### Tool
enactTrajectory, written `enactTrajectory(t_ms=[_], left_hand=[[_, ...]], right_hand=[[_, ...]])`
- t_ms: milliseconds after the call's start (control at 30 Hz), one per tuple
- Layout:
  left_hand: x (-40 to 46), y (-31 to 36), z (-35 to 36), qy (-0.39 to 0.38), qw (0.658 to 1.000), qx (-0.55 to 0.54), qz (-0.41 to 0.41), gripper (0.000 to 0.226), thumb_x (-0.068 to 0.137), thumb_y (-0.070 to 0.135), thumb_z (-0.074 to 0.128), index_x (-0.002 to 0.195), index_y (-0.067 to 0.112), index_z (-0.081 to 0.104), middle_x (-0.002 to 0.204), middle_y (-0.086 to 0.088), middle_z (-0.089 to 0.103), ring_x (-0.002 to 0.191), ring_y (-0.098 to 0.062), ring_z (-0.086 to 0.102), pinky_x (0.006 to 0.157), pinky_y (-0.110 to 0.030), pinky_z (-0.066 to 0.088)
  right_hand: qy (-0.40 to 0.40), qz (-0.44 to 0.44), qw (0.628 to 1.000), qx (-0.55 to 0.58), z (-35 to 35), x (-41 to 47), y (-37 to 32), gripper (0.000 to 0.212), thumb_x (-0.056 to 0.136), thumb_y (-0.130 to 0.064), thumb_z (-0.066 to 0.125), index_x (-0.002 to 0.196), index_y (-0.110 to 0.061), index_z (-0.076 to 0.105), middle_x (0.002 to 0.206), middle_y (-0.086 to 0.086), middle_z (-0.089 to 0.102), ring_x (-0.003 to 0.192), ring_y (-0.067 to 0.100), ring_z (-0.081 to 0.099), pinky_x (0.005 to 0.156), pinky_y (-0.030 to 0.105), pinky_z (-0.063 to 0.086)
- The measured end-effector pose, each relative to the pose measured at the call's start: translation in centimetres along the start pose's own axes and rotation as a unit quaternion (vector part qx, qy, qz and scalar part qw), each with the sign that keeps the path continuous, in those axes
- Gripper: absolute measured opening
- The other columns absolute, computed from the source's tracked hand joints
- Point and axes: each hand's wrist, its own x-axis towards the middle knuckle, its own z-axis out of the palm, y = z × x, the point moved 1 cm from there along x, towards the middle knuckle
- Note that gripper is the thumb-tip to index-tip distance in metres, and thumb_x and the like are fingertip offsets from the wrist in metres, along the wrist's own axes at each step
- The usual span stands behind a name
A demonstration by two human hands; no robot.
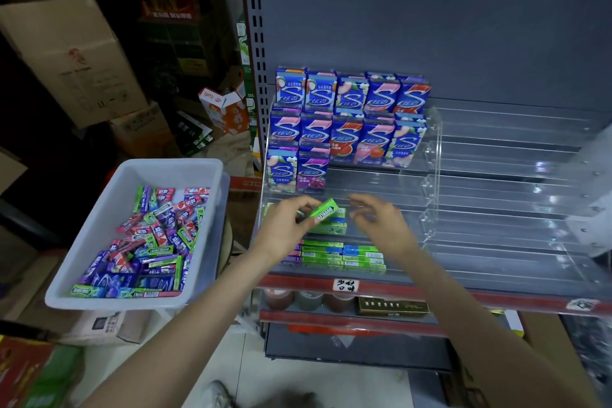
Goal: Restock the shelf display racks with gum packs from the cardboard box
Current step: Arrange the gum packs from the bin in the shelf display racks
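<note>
From the head camera, the left hand pinches a green gum pack by its near end between thumb and fingertips, holding it tilted just above the second-lowest tier of the clear acrylic rack; the right hand hovers just beside the pack's far end, fingers loosely curled and holding nothing, apart from the pack by a small gap. The pack is a slim rectangular stick-pack in glossy printed wrapper, so it should be very light, fairly stiff along its length and a little slick; a pinch across the short end or along the narrow long edges looks the safest hold, and squeezing the flat faces hard could dent the wrapper. Beneath it, more green packs already lie flat in that tier, and a denser row of green and blue-striped packs fills the lowest one. Higher tiers hold upright blue cartons of stiff printed card with smooth faces. The rack is hard, transparent and shiny, with stepped ledges and thin dividers, and much of its right side stands unfilled. To the left, a pale plastic bin, smooth-walled with rounded corners, holds a loose jumble of green, purple and red packs; whether a cardboard box sits under it I cannot tell for certain.
</note>
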Motion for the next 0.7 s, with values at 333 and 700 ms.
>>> enactTrajectory(t_ms=[333,700], left_hand=[[1.4,1.8,3.0,-0.012,0.984,0.169,0.051,0.033,0.091,0.020,0.060,0.123,0.018,0.056,0.124,0.001,0.057,0.117,-0.016,0.053,0.097,-0.027,0.043],[0.8,-0.7,2.5,-0.141,0.915,0.374,0.056,0.048,0.098,0.022,0.045,0.145,0.028,0.033,0.153,0.003,0.028,0.140,-0.021,0.026,0.115,-0.035,0.021]], right_hand=[[0.050,0.018,0.997,0.048,-4.3,-1.6,2.0,0.014,0.086,-0.006,0.065,0.098,-0.010,0.068,0.093,0.005,0.067,0.084,0.012,0.062,0.075,0.006,0.046],[-0.034,0.039,0.988,-0.148,-3.2,-0.5,4.6,0.021,0.093,-0.007,0.054,0.111,-0.008,0.065,0.109,0.010,0.068,0.103,0.022,0.063,0.081,0.018,0.043]])
